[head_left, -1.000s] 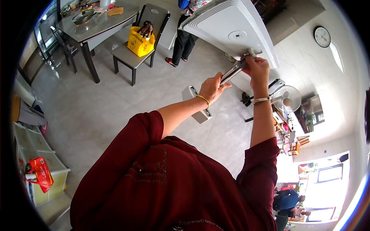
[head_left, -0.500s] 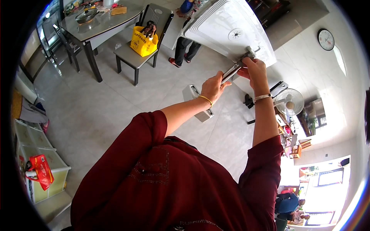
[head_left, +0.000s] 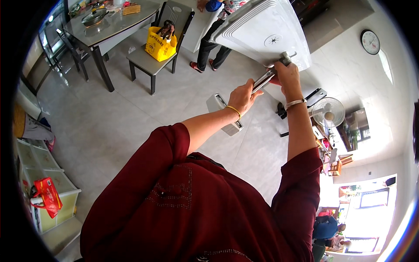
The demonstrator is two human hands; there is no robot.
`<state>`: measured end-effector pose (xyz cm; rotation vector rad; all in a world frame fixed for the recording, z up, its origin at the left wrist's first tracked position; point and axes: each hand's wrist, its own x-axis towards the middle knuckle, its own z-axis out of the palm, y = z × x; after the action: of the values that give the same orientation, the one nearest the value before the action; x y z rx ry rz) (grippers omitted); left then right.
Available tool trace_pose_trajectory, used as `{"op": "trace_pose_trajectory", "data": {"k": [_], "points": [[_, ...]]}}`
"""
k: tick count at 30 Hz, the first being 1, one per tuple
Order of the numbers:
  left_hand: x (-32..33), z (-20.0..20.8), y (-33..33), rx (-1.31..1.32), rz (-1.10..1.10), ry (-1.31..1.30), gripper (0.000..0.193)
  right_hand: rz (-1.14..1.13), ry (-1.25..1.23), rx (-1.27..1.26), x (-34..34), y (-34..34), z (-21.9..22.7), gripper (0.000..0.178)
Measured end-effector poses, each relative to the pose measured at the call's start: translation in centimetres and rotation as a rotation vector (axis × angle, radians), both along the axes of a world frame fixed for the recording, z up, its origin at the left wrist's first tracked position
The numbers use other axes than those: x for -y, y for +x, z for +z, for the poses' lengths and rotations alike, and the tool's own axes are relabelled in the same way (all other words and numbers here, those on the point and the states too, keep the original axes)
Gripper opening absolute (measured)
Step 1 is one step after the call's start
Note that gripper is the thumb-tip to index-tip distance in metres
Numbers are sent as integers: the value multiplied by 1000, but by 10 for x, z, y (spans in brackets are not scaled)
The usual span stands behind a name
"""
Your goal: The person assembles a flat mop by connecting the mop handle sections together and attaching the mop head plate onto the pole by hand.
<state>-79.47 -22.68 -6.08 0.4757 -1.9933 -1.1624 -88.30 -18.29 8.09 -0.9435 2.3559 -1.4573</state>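
A long silver metal tool (head_left: 263, 81) with two slim handle bars and a bulky head (head_left: 286, 57) slants in front of me. My left hand (head_left: 242, 98) is closed round the lower end of its handles. Fingers bent, my right hand (head_left: 288, 78) grips it just below the head. That head meets or overlaps the near edge of a white panel-like surface (head_left: 248, 41) with ridged borders and a dark starburst mark; I cannot tell whether they touch. Below and behind my left hand, a grey box-like thing (head_left: 231, 129) stands on the floor, partly hidden by my wrist.
Another person (head_left: 208, 50) stands behind the white panel. A chair (head_left: 150, 65) holds a yellow bag (head_left: 160, 46) beside a table (head_left: 111, 30) with a lidded pan (head_left: 94, 16). A standing fan (head_left: 328, 112) is at right; a red bag (head_left: 47, 197) lies on a cabinet at left.
The whole view has shifted slightly. Both hands keep their grip on the metal tool, with little movement. More of the other person's patterned top shows beside the panel.
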Motion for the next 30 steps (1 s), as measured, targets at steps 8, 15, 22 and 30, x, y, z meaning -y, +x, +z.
{"op": "trace_pose_trajectory", "data": {"k": [8,15,22,30], "points": [[8,-12,-12,-80,-91,-5,28,130,-1,175,-6,-5,8,25],[18,-9,-7,-116,-277,111,30,186,8,140,-10,-10,1,25],[33,-3,12,-20,-309,114,41,209,-524,359,-3,19,-34,29],[61,-2,59,412,-555,196,40,408,-426,363,7,47,-87,20]]}}
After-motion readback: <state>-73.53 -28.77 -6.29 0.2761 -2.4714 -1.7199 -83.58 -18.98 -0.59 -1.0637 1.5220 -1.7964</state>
